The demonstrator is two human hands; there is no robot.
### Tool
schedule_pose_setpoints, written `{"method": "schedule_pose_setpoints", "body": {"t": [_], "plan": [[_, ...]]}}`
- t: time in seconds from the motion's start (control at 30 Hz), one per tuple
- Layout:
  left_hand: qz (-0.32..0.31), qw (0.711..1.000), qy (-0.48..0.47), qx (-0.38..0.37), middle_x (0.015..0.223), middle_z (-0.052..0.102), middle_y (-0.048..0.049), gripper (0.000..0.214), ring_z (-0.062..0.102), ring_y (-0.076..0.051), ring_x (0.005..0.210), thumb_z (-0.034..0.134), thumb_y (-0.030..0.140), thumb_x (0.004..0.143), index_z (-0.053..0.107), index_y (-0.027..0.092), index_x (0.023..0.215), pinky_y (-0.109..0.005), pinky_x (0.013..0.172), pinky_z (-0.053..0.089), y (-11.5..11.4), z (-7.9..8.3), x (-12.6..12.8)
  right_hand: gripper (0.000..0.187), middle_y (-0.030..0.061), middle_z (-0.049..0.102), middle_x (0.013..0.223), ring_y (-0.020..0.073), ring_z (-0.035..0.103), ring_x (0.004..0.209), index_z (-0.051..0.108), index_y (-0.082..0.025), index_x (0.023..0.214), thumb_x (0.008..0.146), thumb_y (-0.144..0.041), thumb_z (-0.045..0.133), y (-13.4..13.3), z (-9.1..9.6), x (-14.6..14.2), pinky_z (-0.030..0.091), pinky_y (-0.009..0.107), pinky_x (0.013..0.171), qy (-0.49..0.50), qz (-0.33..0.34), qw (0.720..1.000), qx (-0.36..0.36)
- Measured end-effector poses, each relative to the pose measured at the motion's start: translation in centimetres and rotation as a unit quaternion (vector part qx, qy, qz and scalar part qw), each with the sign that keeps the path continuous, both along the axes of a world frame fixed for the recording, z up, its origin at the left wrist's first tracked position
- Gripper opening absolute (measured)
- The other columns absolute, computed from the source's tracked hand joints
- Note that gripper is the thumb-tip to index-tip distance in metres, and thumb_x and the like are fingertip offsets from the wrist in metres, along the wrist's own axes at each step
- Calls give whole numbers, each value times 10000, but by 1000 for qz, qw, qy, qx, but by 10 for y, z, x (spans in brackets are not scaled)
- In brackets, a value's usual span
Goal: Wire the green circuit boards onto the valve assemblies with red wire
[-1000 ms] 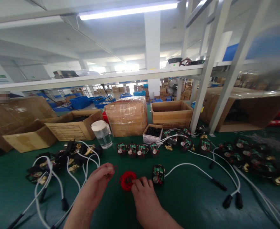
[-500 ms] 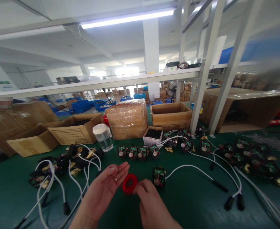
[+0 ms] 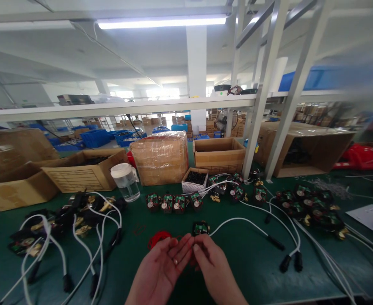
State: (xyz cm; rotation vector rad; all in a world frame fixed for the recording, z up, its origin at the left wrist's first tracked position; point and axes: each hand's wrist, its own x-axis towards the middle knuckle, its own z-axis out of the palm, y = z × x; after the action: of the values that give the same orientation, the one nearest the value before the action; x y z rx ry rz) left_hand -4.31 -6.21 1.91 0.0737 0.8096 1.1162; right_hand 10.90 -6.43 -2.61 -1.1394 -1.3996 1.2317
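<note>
My left hand (image 3: pixel 162 271) lies palm up with its fingers stretched out flat, and a tiny pale speck rests near the fingertips. My right hand (image 3: pixel 213 267) meets those fingertips in a pinch; what it pinches is too small to name. Both hover low over the green mat (image 3: pixel 246 262). Just beyond them a heap of thin red rings (image 3: pixel 157 239) sits on the mat. Next to it stands a black valve unit with a green board (image 3: pixel 200 228), trailing a white cable (image 3: pixel 246 221).
A row of similar valve units (image 3: pixel 173 202) lies further back, with cabled piles at left (image 3: pixel 75 216) and right (image 3: pixel 310 207). A clear plastic jar (image 3: pixel 125 182), a small box of black parts (image 3: pixel 194 178), cardboard boxes (image 3: pixel 219 154) and slanted rack posts (image 3: pixel 252 131) stand behind.
My left hand went from a pinch to an open, palm-up pose and drew back toward me. My right hand left the red rings and came to the left fingertips. The view swung right.
</note>
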Motion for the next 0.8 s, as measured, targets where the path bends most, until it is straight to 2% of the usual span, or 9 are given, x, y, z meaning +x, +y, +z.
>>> {"method": "schedule_pose_setpoints", "body": {"t": [0.17,0.23,0.33,0.47,0.6,0.8], "plan": [[-8,999,15,34,1068,770,-206,308,720,-303,1101,481,223,943,673,129,722,-418,1008,561,-3,-4,13,206,18,617,808,179,599,694,600,-213,983,948,-386,494,-2,-2,9,466,262,557,9,-12,1000,-28],[-7,998,30,53,1063,774,-189,250,722,-293,1094,535,225,929,678,134,745,-422,1028,547,-5,-8,18,192,19,636,844,182,608,730,606,-217,1030,912,-359,554,-3,-2,11,485,273,604,15,-24,999,-28],[9,996,57,74,1055,782,-139,64,721,-281,1097,669,164,843,669,160,779,-425,1056,525,-8,-13,24,248,27,657,917,198,631,825,617,-224,1086,843,-271,613,-5,-3,12,516,309,742,21,-61,998,0],[10,992,80,92,1089,771,-107,142,709,-279,1116,780,145,749,641,169,737,-404,1043,528,-11,-19,27,240,27,628,945,192,618,820,671,-234,1012,785,-179,619,-7,-3,15,501,288,710,-19,-109,993,49],[-2,990,83,111,1150,749,-111,185,695,-291,1139,833,178,708,653,164,744,-398,1044,525,-13,-22,27,165,14,613,892,175,589,756,699,-244,928,800,-173,622,-7,-2,19,476,267,654,-36,-106,992,65],[-5,991,73,108,1187,733,-100,212,675,-324,1176,856,215,699,658,172,762,-430,1041,525,-15,-29,24,217,12,595,901,173,571,766,696,-251,986,806,-159,618,-9,-9,24,465,269,664,-43,-84,993,66]]}}
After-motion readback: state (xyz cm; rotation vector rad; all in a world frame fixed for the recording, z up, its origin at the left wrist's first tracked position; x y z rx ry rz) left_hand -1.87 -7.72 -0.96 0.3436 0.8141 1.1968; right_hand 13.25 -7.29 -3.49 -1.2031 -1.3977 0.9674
